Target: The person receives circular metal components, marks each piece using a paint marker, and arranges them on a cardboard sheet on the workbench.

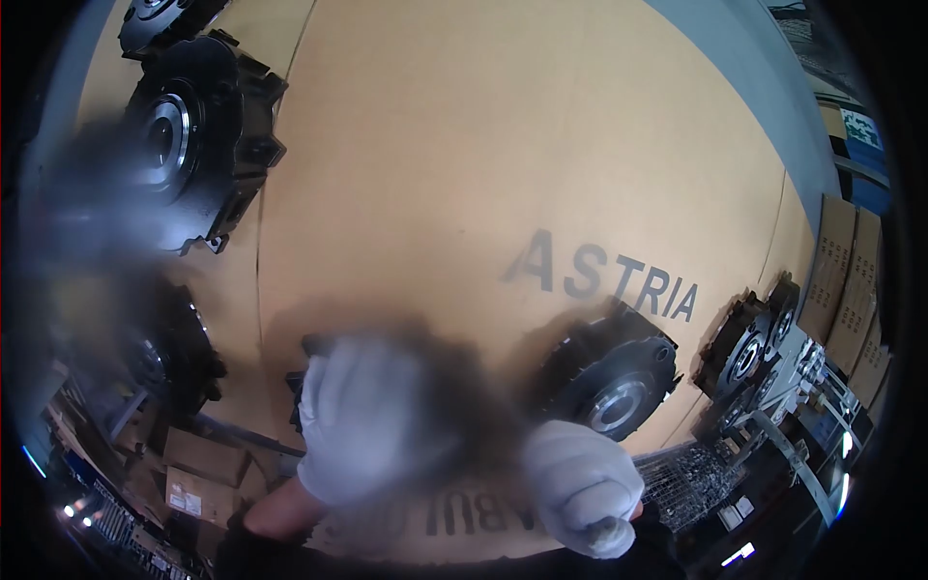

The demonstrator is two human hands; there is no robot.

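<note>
My left hand (360,418), in a white glove, has its fingers together around a black part (311,344) that it mostly hides. Dark, blurred shapes lie just right of this hand. My right hand (585,488), also gloved in white, is closed with curled fingers, and what it may hold is hidden. Directly above the right hand, a black toothed round part (617,387) with a metal ring at its centre rests on the brown cardboard (435,174), below the printed word ASTRIA.
Larger black toothed parts (208,126) stand at the left, partly behind a blur. More black parts (739,353) are at the right edge of the cardboard. Stacked cartons (833,271) lie beyond, with a wire basket (691,478) at lower right and open boxes (203,459) at lower left.
</note>
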